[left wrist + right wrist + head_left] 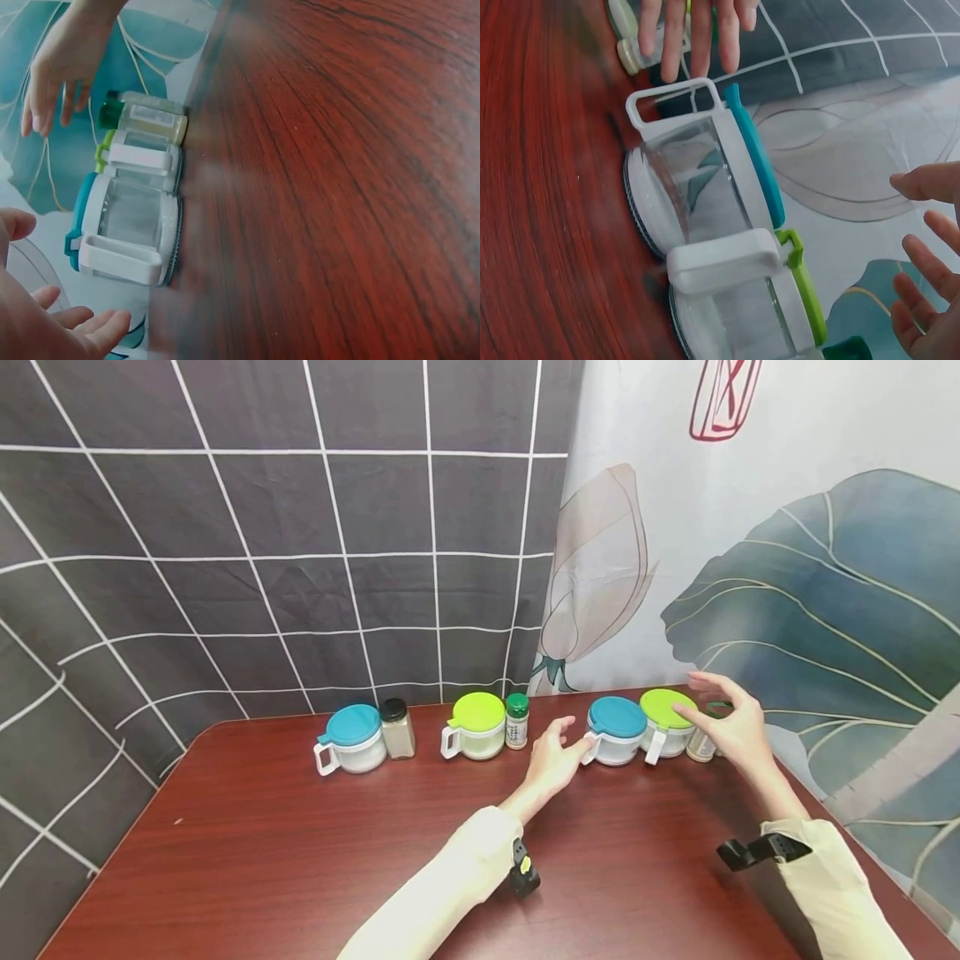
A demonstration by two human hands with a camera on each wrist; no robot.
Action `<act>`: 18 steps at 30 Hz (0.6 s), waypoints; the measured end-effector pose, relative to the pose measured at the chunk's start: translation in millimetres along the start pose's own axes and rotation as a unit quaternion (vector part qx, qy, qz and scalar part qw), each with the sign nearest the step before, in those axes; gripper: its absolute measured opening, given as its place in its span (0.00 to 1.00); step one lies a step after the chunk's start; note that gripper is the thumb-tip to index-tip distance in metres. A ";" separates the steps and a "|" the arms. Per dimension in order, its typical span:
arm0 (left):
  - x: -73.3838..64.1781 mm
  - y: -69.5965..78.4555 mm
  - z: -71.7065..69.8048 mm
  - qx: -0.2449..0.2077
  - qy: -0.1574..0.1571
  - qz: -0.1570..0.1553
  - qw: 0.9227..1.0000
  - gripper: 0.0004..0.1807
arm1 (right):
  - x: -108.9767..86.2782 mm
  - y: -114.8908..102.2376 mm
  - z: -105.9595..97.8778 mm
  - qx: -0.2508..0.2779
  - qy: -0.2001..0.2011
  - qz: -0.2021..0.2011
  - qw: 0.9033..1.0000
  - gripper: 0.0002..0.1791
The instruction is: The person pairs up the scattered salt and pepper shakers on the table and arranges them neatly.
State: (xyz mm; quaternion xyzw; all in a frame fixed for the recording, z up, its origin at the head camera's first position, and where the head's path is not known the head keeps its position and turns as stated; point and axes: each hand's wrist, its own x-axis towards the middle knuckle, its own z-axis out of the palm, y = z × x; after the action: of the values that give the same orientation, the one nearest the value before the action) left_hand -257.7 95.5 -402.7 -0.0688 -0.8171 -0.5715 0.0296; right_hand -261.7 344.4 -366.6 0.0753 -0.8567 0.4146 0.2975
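Observation:
My left hand (pixel 551 762), fingers spread and holding nothing, is beside the white handle of a clear seasoning jar with a blue lid (pixel 617 718). Touching that jar on its right is a second one with a lime-green lid (pixel 667 710), its handle facing front. Over this second jar and a green-capped shaker bottle (pixel 701 747) hovers my right hand (pixel 731 727), thumb and fingers apart. In the right wrist view its relaxed fingers (pixel 922 251) are off to the side of the lids. Another small bottle (pixel 142 100) lies behind the shaker in the left wrist view, mostly hidden from the head.
Farther left along the back edge stand another blue-lidded jar (pixel 352 739), a black-capped shaker (pixel 397 731), a lime-lidded jar (pixel 478 727) and a green-capped shaker (pixel 517 722). The reddish wooden table (pixel 300 852) meets a grey gridded cloth (pixel 382 510) and a flower-patterned one behind.

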 end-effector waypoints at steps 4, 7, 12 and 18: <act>2.4 -2.0 4.2 -0.006 0.003 -0.003 1.000 0.26 | 0.5 4.3 -1.8 0.000 0.010 0.004 1.000 0.30; 3.5 -3.2 7.2 -0.007 -0.001 -0.008 1.000 0.27 | 0.2 7.0 -3.0 -0.006 0.020 0.009 1.000 0.30; 5.4 -4.8 10.3 -0.015 -0.007 -0.019 1.000 0.28 | 1.3 12.6 -6.8 -0.009 0.044 0.014 0.999 0.30; 5.9 -5.3 12.6 -0.014 -0.015 -0.024 1.000 0.30 | 2.2 20.3 -12.0 -0.021 0.066 0.035 0.997 0.31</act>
State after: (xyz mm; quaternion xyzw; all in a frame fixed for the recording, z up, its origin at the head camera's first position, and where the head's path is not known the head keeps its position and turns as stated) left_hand -263.9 106.0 -411.2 -0.0583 -0.8108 -0.5824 0.0033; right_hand -265.7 366.9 -373.1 0.0114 -0.8457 0.4109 0.3405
